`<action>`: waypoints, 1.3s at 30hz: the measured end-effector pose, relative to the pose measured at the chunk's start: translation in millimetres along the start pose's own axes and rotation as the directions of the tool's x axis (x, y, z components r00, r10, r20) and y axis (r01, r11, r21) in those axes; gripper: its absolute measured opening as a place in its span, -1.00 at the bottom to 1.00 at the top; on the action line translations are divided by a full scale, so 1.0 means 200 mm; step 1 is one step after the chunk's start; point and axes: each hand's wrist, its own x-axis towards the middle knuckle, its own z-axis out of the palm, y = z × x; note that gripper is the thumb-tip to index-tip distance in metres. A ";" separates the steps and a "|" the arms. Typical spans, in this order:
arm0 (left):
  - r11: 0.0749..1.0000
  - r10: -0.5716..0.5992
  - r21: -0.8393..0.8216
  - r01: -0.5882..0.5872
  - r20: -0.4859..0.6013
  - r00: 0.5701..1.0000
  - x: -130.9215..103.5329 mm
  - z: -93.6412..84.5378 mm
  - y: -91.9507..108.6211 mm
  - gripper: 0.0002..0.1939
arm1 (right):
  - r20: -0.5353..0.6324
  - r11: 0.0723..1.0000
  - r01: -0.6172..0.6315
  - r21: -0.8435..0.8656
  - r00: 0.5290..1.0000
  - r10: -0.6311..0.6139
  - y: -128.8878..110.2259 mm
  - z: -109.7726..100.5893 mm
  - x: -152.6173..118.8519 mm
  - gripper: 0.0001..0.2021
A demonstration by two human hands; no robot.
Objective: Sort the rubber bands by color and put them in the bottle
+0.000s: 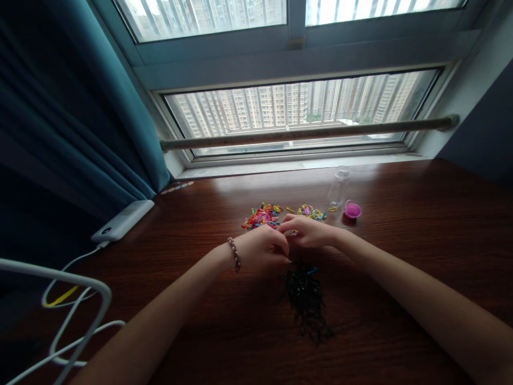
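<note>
My left hand point(266, 247), with a braided bracelet point(234, 254) on its wrist, is closed in a pinch just above a pile of small black bands point(305, 299). What its fingertips hold is too small to make out. My right hand point(308, 231) meets it from the right, fingers bent and closed; anything between them is hidden. A light-coloured band shows beside the right fingers. Behind my hands lie a pile of mostly red and pink small bands point(262, 216) and a smaller mixed pile of yellow, pink and blue bands point(310, 212). One blue band point(312, 270) rests on the black pile.
A clear bottle without a lid point(339, 187) stands at the back right, beside a pink cap point(352, 210). At left are a white power bank point(122, 220) with a cable and a bent white tube point(80, 280). A curtain point(120, 107) and window border the brown table point(401, 214).
</note>
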 end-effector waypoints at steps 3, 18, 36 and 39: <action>0.998 0.050 0.028 -0.056 0.184 0.982 -0.01 0.03 0.06 -0.91 | -0.011 0.997 -0.048 -0.057 0.999 0.047 0.01 -0.01 -0.01 -0.79; 0.973 -0.140 0.192 0.124 0.068 0.988 -0.04 -0.08 -0.04 -0.72 | 0.111 0.997 -0.082 0.010 0.991 0.081 0.01 -0.08 -0.02 -0.74; 0.930 -0.204 0.316 0.189 0.017 0.979 -0.02 -0.01 -0.13 -0.91 | 0.283 0.990 0.126 -0.065 0.954 -0.103 -0.07 0.04 0.05 -0.96; 0.942 -0.230 0.269 0.203 0.072 0.971 -0.02 0.01 -0.12 -0.92 | 0.269 0.992 0.084 -0.093 0.962 -0.056 -0.05 0.02 0.04 -0.95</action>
